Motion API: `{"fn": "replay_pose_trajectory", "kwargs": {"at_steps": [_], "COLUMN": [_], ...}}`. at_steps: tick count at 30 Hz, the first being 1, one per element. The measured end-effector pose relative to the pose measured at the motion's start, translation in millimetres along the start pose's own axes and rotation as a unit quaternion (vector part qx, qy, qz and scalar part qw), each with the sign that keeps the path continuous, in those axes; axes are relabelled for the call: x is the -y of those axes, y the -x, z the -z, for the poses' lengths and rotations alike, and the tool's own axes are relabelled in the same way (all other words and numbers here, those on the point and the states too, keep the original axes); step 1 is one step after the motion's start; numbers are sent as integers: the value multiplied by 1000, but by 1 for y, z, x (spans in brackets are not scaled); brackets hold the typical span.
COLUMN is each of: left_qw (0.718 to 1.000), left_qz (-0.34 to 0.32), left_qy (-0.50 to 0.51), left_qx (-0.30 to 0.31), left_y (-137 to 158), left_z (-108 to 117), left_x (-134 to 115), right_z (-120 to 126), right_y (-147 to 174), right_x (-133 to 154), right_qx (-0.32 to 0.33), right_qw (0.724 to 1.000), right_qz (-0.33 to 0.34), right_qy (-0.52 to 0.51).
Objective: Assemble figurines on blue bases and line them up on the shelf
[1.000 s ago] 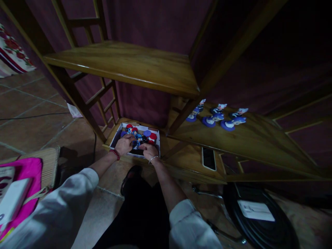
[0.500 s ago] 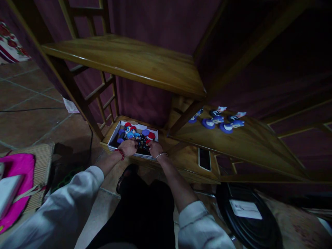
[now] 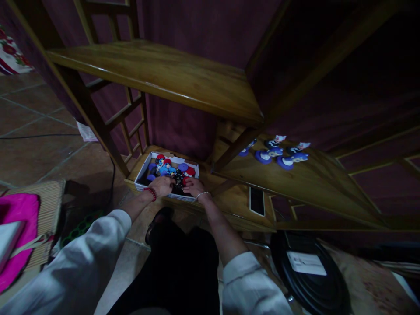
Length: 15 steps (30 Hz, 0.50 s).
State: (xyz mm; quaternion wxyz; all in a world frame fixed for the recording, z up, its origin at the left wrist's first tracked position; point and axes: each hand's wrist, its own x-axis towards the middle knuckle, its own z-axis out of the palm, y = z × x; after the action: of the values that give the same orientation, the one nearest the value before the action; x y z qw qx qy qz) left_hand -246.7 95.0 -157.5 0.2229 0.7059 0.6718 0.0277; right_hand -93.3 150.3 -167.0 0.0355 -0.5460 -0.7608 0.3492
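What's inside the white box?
Red, blue and black figurines and purple discs show in the box. The left hand and right hand cover parts of its near side; what's beneath is hidden.

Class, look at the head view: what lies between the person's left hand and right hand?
In the head view, dark pieces in the white-edged box lie between the left hand and right hand; their shapes are unclear.
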Motion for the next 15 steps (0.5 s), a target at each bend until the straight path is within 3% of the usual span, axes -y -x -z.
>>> {"fn": "replay_pose_trajectory", "kwargs": {"at_steps": [4,9,15], "left_qw": [999,999,998], "left_qz": [-20,-29,-38], "left_qy": [22,26,19], "left_qx": [20,36,46], "left_y": [-1,-2,-1], "left_z": [-1,-2,-3], "left_x": [2,5,5], "right_z": [-3,-2,4], "right_y": [2,7,14], "right_x": [-7,0,17], "right_qx": [8,84,142], "right_qw": [998,990,971], "right_qz": [7,41,69], "right_qy": [-57,105,178]}}
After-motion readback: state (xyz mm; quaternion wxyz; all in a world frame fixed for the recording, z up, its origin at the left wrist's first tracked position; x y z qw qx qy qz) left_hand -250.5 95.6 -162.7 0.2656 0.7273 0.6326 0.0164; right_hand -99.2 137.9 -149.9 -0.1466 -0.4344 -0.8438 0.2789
